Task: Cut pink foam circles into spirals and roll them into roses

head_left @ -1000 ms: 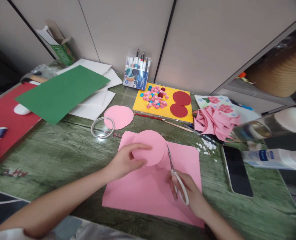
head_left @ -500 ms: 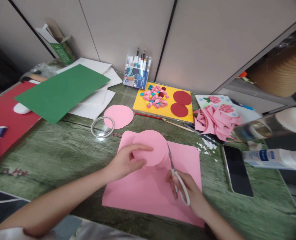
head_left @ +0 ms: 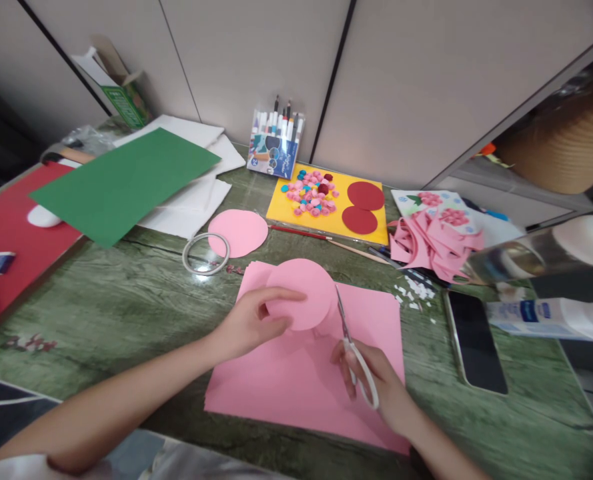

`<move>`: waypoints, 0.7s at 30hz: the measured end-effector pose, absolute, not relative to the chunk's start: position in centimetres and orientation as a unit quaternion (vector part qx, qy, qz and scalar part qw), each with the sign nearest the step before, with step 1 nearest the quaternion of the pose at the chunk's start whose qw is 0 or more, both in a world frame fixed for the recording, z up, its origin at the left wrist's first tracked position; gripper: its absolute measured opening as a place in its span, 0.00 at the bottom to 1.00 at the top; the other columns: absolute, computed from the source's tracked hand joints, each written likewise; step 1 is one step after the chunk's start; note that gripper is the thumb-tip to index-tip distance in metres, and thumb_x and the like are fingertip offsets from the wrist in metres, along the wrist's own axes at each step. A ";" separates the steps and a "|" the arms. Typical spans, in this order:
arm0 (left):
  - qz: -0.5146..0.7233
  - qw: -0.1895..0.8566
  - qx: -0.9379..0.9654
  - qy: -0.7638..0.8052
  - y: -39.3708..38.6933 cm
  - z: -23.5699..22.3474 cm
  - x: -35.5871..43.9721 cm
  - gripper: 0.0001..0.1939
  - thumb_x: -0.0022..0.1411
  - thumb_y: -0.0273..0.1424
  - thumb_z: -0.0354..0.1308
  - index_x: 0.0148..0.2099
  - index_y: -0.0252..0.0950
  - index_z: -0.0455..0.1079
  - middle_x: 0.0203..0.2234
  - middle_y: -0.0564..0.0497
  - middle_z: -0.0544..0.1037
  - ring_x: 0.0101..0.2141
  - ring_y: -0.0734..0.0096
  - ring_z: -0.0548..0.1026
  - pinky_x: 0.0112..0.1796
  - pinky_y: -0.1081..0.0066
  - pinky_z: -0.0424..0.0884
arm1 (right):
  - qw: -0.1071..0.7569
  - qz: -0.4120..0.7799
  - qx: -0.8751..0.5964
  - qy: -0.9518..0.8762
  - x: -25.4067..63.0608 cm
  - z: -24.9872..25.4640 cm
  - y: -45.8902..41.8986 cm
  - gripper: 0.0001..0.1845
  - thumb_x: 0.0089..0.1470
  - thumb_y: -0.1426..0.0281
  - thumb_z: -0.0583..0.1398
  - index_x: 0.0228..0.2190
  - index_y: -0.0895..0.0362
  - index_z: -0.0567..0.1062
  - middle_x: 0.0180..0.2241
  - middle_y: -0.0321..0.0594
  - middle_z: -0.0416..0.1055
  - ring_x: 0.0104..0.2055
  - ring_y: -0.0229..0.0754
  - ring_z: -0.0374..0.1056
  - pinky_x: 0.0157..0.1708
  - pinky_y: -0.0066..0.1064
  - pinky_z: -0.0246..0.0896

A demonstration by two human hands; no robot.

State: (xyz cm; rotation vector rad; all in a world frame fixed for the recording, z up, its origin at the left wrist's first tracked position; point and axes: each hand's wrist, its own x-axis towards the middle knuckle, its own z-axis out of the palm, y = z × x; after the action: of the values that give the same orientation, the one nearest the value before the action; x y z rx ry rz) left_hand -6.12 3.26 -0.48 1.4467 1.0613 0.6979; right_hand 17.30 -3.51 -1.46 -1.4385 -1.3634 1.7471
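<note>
Flat round pink paper disc (head_left: 311, 293) in the left hand (head_left: 249, 323), white-handled metal scissors (head_left: 347, 341) in the right hand (head_left: 386, 387).

At far left, a broad red sheet (head_left: 9, 227) partly beneath a green rectangular sheet (head_left: 126, 180), white sheets (head_left: 183, 217) under its right side. Next, a silvery round ring (head_left: 185, 256) partly over a loose pink rounded paper cutout (head_left: 243, 233). At centre, left hand narrowed in a pinch, thumb and fingers on the disc's left side, over a stack of pink paper sheets (head_left: 286, 383) on the green marbled tabletop (head_left: 141, 293). Beyond, a yellow rectangular sheet (head_left: 332, 225) with small multicoloured balls (head_left: 310, 195) and two dark-red paper circles (head_left: 360, 220). Right hand curled around the white handles, blades close to the disc's right edge, contact impossible to tell. Farther right, a heap of curling pink paper strips (head_left: 436, 243), then a rectangular black-screened phone (head_left: 476, 343).
</note>
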 end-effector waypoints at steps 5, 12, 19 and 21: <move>0.302 0.575 0.614 0.448 3.3 -0.4 -6.2 0.17 0.54 0.25 0.55 0.47 0.41 0.70 0.45 0.51 0.74 0.46 0.67 0.70 0.43 0.71 0.68 | 0.244 0.639 -0.534 -0.497 17.3 -1.3 -3.4 0.22 0.56 0.53 0.48 0.28 0.59 0.66 0.15 0.29 0.57 0.17 0.32 0.56 0.19 0.26 0.51; 0.312 0.580 0.600 0.454 3.2 -0.6 -6.0 0.18 0.53 0.26 0.56 0.48 0.41 0.69 0.47 0.50 0.72 0.48 0.66 0.68 0.44 0.70 0.68 | 0.243 0.642 -0.534 -0.494 17.3 -1.6 -3.5 0.21 0.57 0.54 0.48 0.28 0.59 0.66 0.16 0.30 0.57 0.18 0.32 0.57 0.20 0.25 0.51; 0.311 0.569 0.602 0.466 3.1 -0.5 -5.9 0.20 0.52 0.26 0.57 0.49 0.40 0.68 0.49 0.49 0.71 0.49 0.65 0.68 0.45 0.68 0.68 | 0.242 0.640 -0.540 -0.490 17.2 -1.4 -3.4 0.22 0.56 0.53 0.49 0.27 0.59 0.66 0.16 0.29 0.57 0.17 0.32 0.56 0.19 0.25 0.51; 0.309 0.567 0.603 0.469 3.2 -0.4 -5.9 0.20 0.52 0.26 0.57 0.49 0.40 0.68 0.49 0.49 0.71 0.49 0.65 0.68 0.46 0.67 0.68 | 0.240 0.642 -0.542 -0.487 17.2 -1.3 -3.4 0.22 0.56 0.53 0.49 0.27 0.59 0.66 0.15 0.29 0.57 0.17 0.32 0.56 0.19 0.25 0.51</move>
State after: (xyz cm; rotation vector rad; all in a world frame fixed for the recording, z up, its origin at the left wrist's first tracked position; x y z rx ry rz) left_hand -5.90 3.17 -0.39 1.4175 1.1015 0.7252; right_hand 17.19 -3.38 -1.32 -1.4820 -1.3319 1.7573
